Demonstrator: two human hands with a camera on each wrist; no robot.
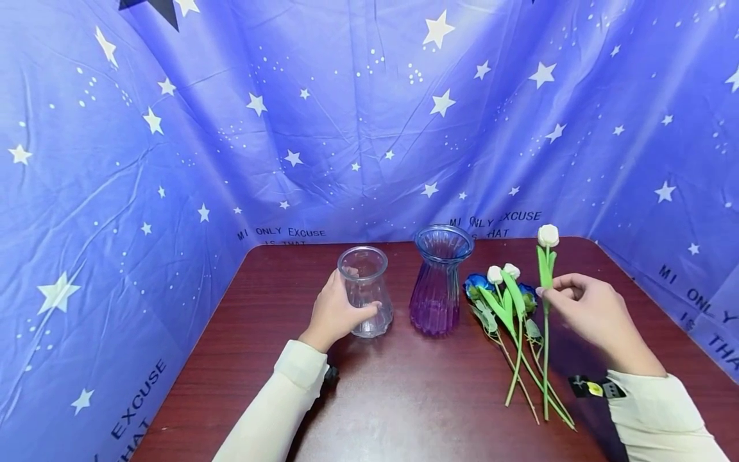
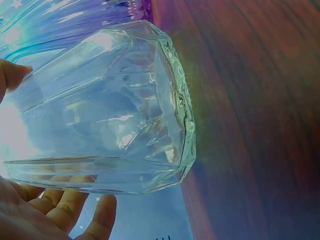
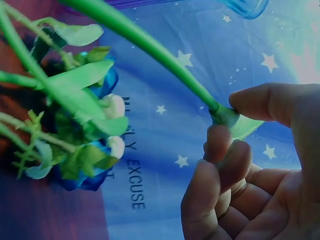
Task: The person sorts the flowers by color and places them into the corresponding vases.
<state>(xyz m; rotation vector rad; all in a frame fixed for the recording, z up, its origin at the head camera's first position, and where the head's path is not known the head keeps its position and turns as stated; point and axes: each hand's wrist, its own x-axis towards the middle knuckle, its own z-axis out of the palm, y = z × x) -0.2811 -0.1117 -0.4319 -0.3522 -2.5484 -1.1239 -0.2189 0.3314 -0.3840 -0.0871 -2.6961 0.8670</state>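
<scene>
My left hand [image 1: 337,312] grips a clear glass vase [image 1: 369,292], thumb on the near side and fingers round the far left. In the left wrist view, the vase [image 2: 115,115] fills the middle, its faceted base towards the tabletop. With thumb and fingertips, my right hand [image 1: 597,317] pinches a white artificial tulip [image 1: 548,236] just below its leaves, holding it upright with the stem hanging down. The right wrist view shows the green stem [image 3: 165,62] running into the pinch of the right hand [image 3: 240,175]; the tulip's bloom is out of that view.
A blue-to-purple glass vase [image 1: 437,289] stands right of the clear one. Beside it lie white tulips [image 1: 494,275] and blue flowers [image 1: 476,282], their stems towards me. The dark red table [image 1: 392,398] is bordered by a starry blue cloth [image 1: 358,128].
</scene>
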